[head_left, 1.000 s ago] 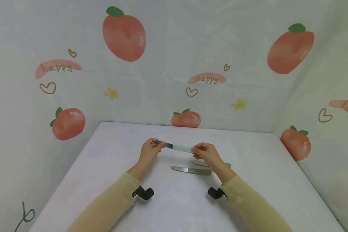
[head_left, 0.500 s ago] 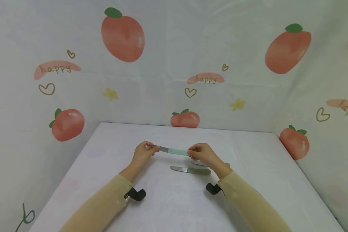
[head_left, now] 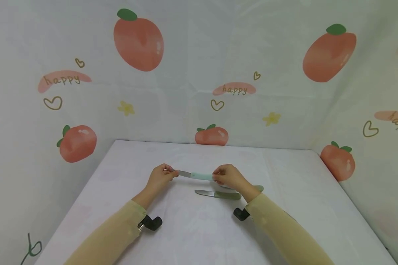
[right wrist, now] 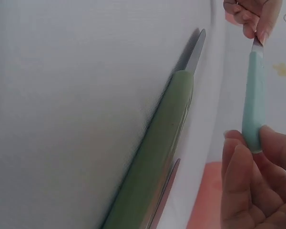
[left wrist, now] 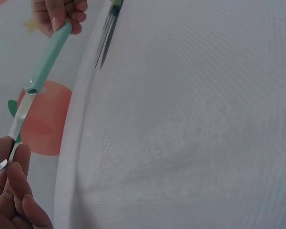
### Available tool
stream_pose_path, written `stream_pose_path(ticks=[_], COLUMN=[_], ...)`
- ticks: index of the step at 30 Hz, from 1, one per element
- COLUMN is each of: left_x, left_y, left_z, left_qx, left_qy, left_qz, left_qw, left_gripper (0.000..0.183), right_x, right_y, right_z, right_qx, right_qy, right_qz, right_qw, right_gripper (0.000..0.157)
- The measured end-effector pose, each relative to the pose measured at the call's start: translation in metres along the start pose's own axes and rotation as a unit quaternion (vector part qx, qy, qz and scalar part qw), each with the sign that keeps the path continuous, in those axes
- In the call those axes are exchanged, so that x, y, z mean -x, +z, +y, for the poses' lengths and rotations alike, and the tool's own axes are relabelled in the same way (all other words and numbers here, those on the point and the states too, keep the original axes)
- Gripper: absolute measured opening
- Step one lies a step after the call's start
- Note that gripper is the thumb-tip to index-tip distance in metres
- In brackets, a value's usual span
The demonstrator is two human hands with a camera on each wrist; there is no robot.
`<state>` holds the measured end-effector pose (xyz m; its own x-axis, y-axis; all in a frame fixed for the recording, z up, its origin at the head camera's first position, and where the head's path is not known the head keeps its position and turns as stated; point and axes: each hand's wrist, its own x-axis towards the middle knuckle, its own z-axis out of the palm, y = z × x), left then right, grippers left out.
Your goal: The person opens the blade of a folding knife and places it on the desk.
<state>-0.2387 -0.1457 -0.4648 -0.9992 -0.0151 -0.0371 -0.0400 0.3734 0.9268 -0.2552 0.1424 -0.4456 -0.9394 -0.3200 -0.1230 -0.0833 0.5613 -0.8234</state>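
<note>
Between both hands a knife with a mint-green handle [head_left: 201, 176] is held above the table, its blade toward the left. My left hand [head_left: 159, 176] pinches the blade near its tip between thumb and fingers, as the left wrist view of the blade [left wrist: 23, 112] shows. The end of the handle is pinched by my right hand [head_left: 230, 177]; in the right wrist view that handle [right wrist: 254, 100] hangs between thumb and fingertips. Below lies a knife with an olive-green handle [head_left: 227, 195], blade to the left. Another green-handled knife [head_left: 259, 188] lies behind it, partly hidden by my right hand.
A white cloth covers the table [head_left: 192, 228], whose back edge meets a white backdrop [head_left: 185, 110] printed with red fruit, hearts and flowers. A black wrist camera [head_left: 151, 223] sticks out from the left sleeve, and another black camera [head_left: 241, 214] from the right.
Both hands have shifted left and slightly lower with the mint-handled knife, the left hand farther than the right. The two knives on the table stay where they were.
</note>
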Motion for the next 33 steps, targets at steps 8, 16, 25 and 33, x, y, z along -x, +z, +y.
stream_pose_path(ticks=[8,16,25,33], left_x=[-0.002,-0.003,-0.006,-0.007], left_y=[-0.009,-0.015,-0.018,-0.016], left_z=[-0.001,0.000,-0.004,-0.007], left_qx=[-0.090,-0.161,-0.214,-0.229], left_qy=[0.042,-0.029,-0.049,-0.062], left_qz=[-0.008,-0.042,-0.062,-0.077], left_qw=[0.9950,0.9856,0.9737,0.9684], left_gripper=[0.029,0.026,0.030,0.029], right_x=[-0.004,-0.009,-0.014,-0.015], right_y=[0.002,0.006,0.014,0.020], right_z=[-0.006,-0.012,-0.009,-0.007], right_qx=[0.046,0.102,0.164,0.182], right_qy=[-0.015,-0.006,-0.004,-0.002], right_qz=[-0.020,-0.032,-0.025,-0.029], right_qw=[0.999,0.994,0.986,0.983], right_gripper=[0.011,0.005,0.004,0.004])
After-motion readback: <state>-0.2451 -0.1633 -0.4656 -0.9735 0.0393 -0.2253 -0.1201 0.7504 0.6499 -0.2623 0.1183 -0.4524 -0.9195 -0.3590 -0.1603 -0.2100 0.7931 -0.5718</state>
